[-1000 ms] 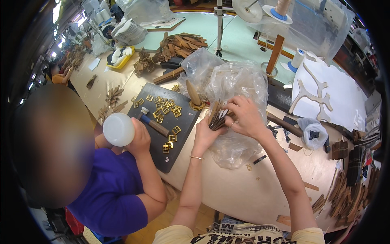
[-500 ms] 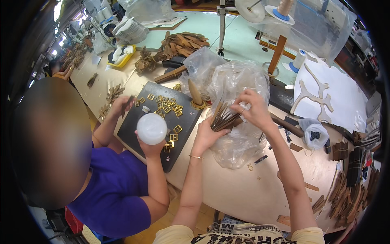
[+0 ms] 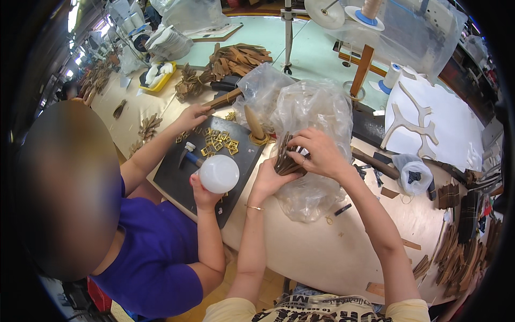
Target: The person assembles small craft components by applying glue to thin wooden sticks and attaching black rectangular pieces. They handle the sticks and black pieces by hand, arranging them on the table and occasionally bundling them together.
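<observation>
My left hand (image 3: 270, 181) is wrapped round a bundle of thin brown leather strips (image 3: 282, 152), its thumb across the lower end. The fingers of my right hand (image 3: 320, 152) are bent over the top and right side of the same bundle, touching the strips. Crumpled clear plastic bags (image 3: 316, 104) lie behind and under both hands. A wooden cone (image 3: 254, 122) with yellow bands round its foot stands just left of the bundle.
At left, a co-worker in purple holds a round white tub (image 3: 219, 174) over a black board (image 3: 174, 161) with gold buckles (image 3: 217, 140) and a hammer (image 3: 188, 153). Leather strips (image 3: 456, 263) lie at right, beside a small plastic bag (image 3: 413, 176). Thread spools stand at the back.
My right hand has come down and left onto the strips, which now stand more upright. The co-worker's far hand has reached toward the board's back edge, and the tub has shifted right.
</observation>
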A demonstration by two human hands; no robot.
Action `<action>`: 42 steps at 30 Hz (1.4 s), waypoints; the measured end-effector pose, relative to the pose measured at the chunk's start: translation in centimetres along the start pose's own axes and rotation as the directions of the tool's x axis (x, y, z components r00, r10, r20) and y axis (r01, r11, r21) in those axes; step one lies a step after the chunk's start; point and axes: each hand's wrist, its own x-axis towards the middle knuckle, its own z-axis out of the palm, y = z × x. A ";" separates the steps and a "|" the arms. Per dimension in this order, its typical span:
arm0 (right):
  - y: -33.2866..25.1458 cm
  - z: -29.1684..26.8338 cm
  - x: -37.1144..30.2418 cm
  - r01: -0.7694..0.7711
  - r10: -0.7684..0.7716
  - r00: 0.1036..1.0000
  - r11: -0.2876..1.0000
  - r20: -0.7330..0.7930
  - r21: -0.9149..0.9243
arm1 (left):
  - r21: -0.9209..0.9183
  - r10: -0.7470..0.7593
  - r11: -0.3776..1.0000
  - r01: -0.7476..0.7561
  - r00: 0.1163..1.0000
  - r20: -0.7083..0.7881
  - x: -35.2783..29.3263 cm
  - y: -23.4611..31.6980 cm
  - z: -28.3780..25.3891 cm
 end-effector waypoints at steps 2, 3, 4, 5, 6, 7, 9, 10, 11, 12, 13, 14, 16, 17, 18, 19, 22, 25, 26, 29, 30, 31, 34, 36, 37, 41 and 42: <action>0.2 0.2 -0.1 -0.027 0.026 1.000 0.998 0.015 0.053 | -0.002 0.028 1.000 -0.028 0.999 -0.018 -0.1 -0.2 0.0; 0.3 0.1 -0.1 -0.053 0.050 0.998 0.996 0.045 0.067 | 0.042 0.025 0.999 -0.024 1.000 -0.018 -0.1 -0.3 0.0; 0.4 0.1 -0.2 -0.115 0.108 0.988 0.991 0.106 0.068 | 0.082 0.030 0.996 -0.028 0.999 -0.014 0.0 -0.4 0.0; 0.4 0.0 -0.3 -0.097 0.089 0.991 0.992 0.100 0.078 | 0.124 0.031 0.992 -0.030 0.999 -0.009 0.0 -0.5 0.0; 0.5 -0.2 -0.4 -0.113 0.103 0.987 0.991 0.121 0.076 | 0.141 0.025 0.990 -0.024 1.000 -0.007 0.1 -0.7 0.0; 0.5 -0.4 -0.4 -0.127 0.116 0.983 0.989 0.141 0.073 | 0.161 0.015 0.987 -0.014 1.000 -0.004 0.1 -0.8 0.0; 0.5 -0.5 -0.5 -0.106 0.098 0.984 0.993 0.147 0.044 | 0.172 0.006 0.985 -0.006 1.000 -0.001 0.3 -1.0 0.0; 0.5 -0.6 -0.4 -0.066 0.059 0.990 0.997 0.125 0.047 | 0.163 0.006 0.987 -0.006 1.000 0.001 0.3 -1.1 0.0; 0.6 -0.6 -0.3 -0.098 0.092 0.984 0.995 0.156 0.034 | 0.154 0.001 0.988 -0.002 1.000 0.007 0.3 -1.1 0.1; 0.7 -0.7 -0.2 -0.101 0.094 0.983 0.994 0.161 0.039 | 0.158 0.007 0.987 -0.007 1.000 0.004 0.3 -1.1 0.1; 0.8 -0.8 -0.1 -0.111 0.103 0.978 0.993 0.182 0.036 | 0.163 0.007 0.987 -0.007 1.000 0.004 0.3 -1.0 0.0; 1.0 -1.0 0.1 -0.188 0.181 0.978 0.980 0.104 0.060 | 0.165 -0.019 0.986 0.018 1.000 0.006 0.2 -0.8 0.0; 1.4 -1.4 0.3 -0.364 0.367 0.930 0.926 -0.015 0.103 | 0.191 0.017 0.982 -0.013 1.000 -0.021 0.1 -0.4 0.0; 1.5 -1.6 0.3 -0.313 0.313 0.944 0.949 -0.107 0.015 | 0.203 0.007 0.979 0.000 1.000 -0.030 0.0 -0.2 0.1; 1.6 -1.8 0.3 -0.285 0.265 0.943 0.955 -0.201 -0.079 | 0.220 0.013 0.976 -0.004 0.999 -0.038 -0.1 0.1 0.1; 1.5 -1.9 0.2 -0.250 0.191 0.939 0.950 -0.285 -0.187 | 0.238 0.003 0.971 0.008 0.999 -0.043 -0.1 0.2 0.1; 0.8 -1.8 0.0 0.020 -0.058 0.985 0.974 -0.165 -0.227 | 0.217 -0.006 0.976 0.013 1.000 -0.029 -0.2 0.6 0.2; -0.4 -1.0 -0.1 0.047 -0.045 0.999 0.992 0.018 -0.118 | 0.189 0.009 0.982 -0.004 1.000 -0.027 -0.2 0.6 0.3; -0.6 -0.9 -0.1 0.001 0.004 0.999 0.995 0.048 -0.103 | 0.188 0.002 0.982 0.003 1.000 -0.029 -0.2 0.6 0.4; -0.7 -1.5 -0.4 -0.049 0.069 0.989 0.988 0.133 -0.146 | 0.335 0.071 0.942 -0.017 0.986 -0.149 -0.1 0.6 0.8; -0.7 -1.7 -0.6 -0.048 0.069 0.985 0.990 0.155 -0.135 | 0.404 0.090 0.915 -0.008 0.979 -0.184 -0.1 0.6 0.9; -0.6 -2.0 -0.7 -0.064 0.088 0.979 0.989 0.185 -0.131 | 0.464 0.113 0.886 -0.001 0.970 -0.214 -0.1 0.6 1.0; -0.7 -2.3 -0.7 -0.132 0.150 0.973 0.985 0.178 -0.109 | 0.497 0.224 0.864 -0.076 0.943 -0.246 -0.2 0.6 1.6; -0.9 -2.2 -0.6 -0.127 0.139 0.978 0.988 0.155 -0.085 | 0.485 0.257 0.867 -0.114 0.936 -0.240 -0.2 0.6 1.9; -1.0 -2.1 -0.4 -0.099 0.109 0.983 0.992 0.148 -0.073 | 0.483 0.248 0.868 -0.112 0.942 -0.228 -0.2 0.6 2.0; -1.5 -1.9 -0.2 -0.142 0.137 0.976 0.990 0.169 0.012 | 0.433 0.167 0.898 -0.070 0.968 -0.189 -0.2 0.4 1.9; -1.5 -1.9 -0.1 -0.178 0.167 0.965 0.983 0.201 0.038 | 0.436 0.162 0.897 -0.073 0.972 -0.170 -0.2 0.4 1.8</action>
